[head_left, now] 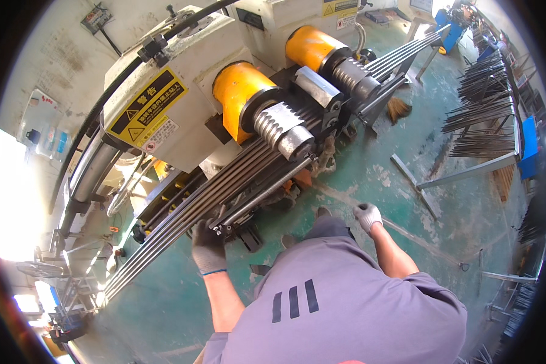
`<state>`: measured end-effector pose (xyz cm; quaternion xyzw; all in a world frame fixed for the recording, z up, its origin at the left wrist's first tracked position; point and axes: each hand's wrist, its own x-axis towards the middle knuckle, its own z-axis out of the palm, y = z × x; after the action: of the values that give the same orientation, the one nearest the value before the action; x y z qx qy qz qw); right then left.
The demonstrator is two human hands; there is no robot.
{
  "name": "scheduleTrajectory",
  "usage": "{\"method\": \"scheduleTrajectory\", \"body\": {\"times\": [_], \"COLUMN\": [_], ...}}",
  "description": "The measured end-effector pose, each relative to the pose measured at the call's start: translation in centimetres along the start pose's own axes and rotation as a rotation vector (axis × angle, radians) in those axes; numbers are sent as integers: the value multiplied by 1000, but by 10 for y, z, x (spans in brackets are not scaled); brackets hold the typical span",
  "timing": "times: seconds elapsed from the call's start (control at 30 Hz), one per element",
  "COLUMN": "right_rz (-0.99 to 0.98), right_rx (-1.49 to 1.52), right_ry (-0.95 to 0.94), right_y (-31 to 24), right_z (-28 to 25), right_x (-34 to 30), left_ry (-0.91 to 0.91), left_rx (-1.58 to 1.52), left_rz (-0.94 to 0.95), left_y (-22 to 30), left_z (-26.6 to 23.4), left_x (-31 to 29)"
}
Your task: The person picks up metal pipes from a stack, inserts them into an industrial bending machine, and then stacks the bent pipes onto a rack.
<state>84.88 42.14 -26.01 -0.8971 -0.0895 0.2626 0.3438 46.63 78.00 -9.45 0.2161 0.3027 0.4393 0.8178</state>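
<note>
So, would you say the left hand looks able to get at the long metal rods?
Probably yes: the left hand is close beside the metal rods, whose near side looks unobstructed just left of it.

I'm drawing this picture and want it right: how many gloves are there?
2. One glove is on the left hand, by the rods; the other is on the right hand, above the floor. More might be hidden.

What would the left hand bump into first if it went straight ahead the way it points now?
Most likely the long metal rods, which run slantwise just ahead of the gloved left hand. Depth is hard to judge here, so its fingers may already touch them.
</note>
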Motion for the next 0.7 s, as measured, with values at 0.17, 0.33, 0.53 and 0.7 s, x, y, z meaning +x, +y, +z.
{"method": "scheduleTrajectory", "body": {"times": [0.17, 0.33, 0.53, 0.7], "right_rz": [-217, -439, -490, -563], "right_rx": [382, 777, 1055, 915], "right_ry": [113, 41, 33, 49], "right_y": [-103, -245, -293, -305], "right_z": [-10, -47, -52, -54], "right_x": [41, 16, 21, 36], "left_ry": [18, 6, 15, 159], "left_rx": [-25, -28, -51, 301], "left_rz": [214, 326, 354, 577], "left_y": [32, 37, 40, 68], "left_z": [32, 66, 108, 122], "left_x": [-4, -25, -33, -35]}}
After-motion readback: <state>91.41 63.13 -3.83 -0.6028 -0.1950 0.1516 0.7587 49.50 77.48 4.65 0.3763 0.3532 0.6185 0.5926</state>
